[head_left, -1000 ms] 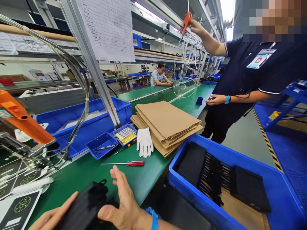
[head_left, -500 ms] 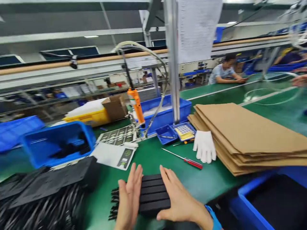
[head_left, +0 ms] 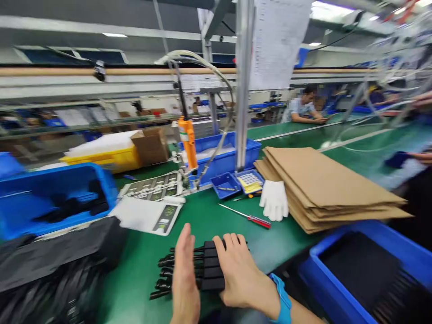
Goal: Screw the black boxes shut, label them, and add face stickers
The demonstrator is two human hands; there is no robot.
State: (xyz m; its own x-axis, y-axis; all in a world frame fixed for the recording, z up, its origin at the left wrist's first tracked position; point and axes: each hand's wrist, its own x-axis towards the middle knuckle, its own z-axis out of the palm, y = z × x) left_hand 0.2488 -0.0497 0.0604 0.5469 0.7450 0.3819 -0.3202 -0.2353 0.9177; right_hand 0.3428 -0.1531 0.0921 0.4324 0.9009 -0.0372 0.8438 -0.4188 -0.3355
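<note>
A row of black box-shaped units [head_left: 212, 270] with black cables trailing left lies on the green table in front of me. My left hand [head_left: 185, 274] stands on edge over the cables, its fingers straight and held up, gripping nothing. Across the right part of the units rests my right hand [head_left: 238, 270], its fingers curled over their top and far side. A blue band [head_left: 282, 299] is round my right wrist. Beyond the hands lie a red-handled screwdriver [head_left: 258, 221] and a white glove [head_left: 274, 200].
Many black units with cables [head_left: 57, 265] are piled at the left, near a blue bin [head_left: 104, 184]. Cardboard sheets [head_left: 330, 175] lie at the right, above another blue bin [head_left: 315, 252]. An orange tool [head_left: 189, 141] hangs by a metal post [head_left: 241, 90]. A person sits farther back.
My right hand has moved from the units' right side onto their top. My left hand has shifted from their left end over the cables. The camera view has turned slightly right.
</note>
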